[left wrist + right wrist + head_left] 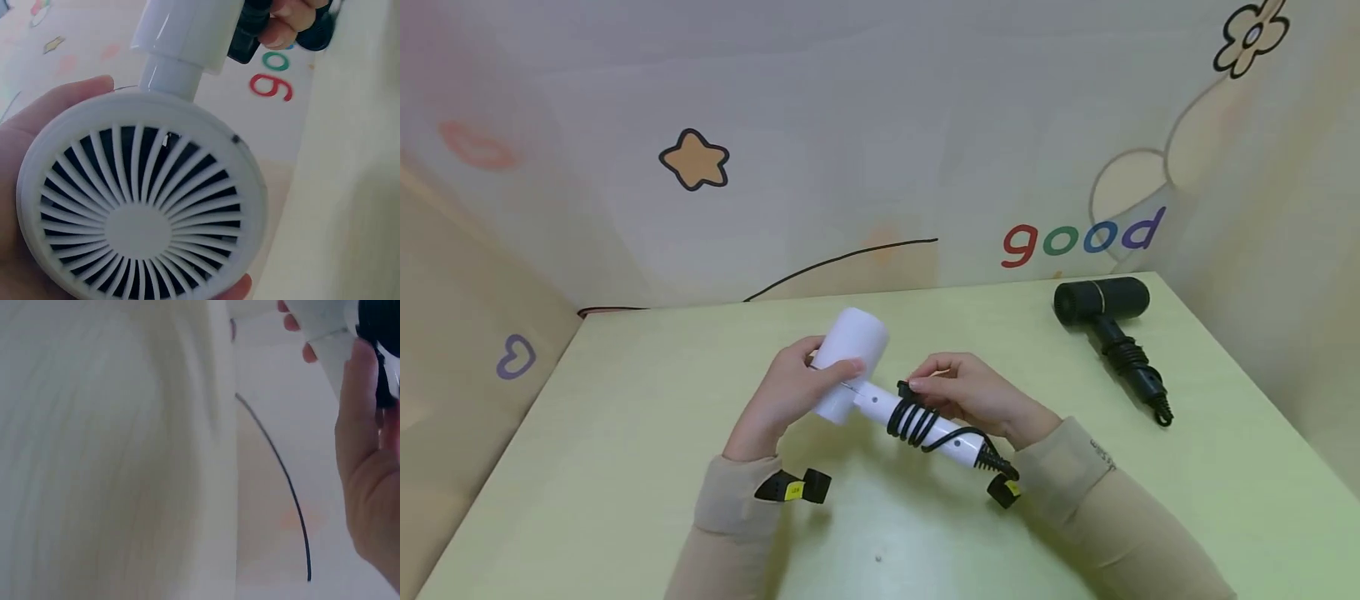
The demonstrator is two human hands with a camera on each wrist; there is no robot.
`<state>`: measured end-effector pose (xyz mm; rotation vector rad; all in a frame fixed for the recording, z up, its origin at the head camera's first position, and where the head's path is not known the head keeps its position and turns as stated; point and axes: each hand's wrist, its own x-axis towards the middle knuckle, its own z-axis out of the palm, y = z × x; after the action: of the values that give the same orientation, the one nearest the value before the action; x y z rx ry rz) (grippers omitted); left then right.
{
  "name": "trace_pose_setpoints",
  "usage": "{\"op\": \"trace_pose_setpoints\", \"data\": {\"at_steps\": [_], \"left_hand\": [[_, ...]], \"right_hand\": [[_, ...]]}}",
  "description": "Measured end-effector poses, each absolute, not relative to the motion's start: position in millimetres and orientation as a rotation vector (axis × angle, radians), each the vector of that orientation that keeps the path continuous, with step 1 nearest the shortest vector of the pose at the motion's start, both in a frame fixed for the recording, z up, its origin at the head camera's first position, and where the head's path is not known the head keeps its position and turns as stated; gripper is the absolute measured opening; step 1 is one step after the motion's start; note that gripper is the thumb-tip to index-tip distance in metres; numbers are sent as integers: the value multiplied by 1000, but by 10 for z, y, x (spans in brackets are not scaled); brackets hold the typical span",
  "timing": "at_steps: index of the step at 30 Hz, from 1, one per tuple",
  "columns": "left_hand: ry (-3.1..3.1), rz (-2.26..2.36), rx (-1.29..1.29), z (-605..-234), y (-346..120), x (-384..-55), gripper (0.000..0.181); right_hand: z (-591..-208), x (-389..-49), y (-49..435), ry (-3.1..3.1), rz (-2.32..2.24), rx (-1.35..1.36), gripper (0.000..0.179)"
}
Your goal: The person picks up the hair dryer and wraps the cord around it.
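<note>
A white hair dryer [852, 340] is held above the table, tilted, its handle slanting down to the right. My left hand [790, 385] grips it round the barrel, thumb on the near side. In the left wrist view the slotted round rear grille [139, 231] faces the camera. A black cord [913, 422] is coiled several times round the handle. My right hand [977, 393] pinches the black plug [906, 389] at the top of the coil with thumb and fingers. Part of the right fingers is hidden behind the handle and cord.
A black hair dryer [1101, 302], its cord wrapped round its handle, lies at the back right of the pale green table [625, 433]. A printed curtain [850, 150] stands behind the table and at both sides. Each wrist wears a small black camera.
</note>
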<state>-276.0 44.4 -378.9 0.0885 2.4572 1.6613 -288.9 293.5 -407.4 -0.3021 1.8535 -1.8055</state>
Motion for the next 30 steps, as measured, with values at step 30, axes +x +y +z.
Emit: {"op": "trace_pose_setpoints", "data": {"at_steps": [30], "left_hand": [[2488,979,691,-4000,2455,-4235,48]], "right_hand": [[-4203,-3271,4407,2607,-1162,109,27]]}}
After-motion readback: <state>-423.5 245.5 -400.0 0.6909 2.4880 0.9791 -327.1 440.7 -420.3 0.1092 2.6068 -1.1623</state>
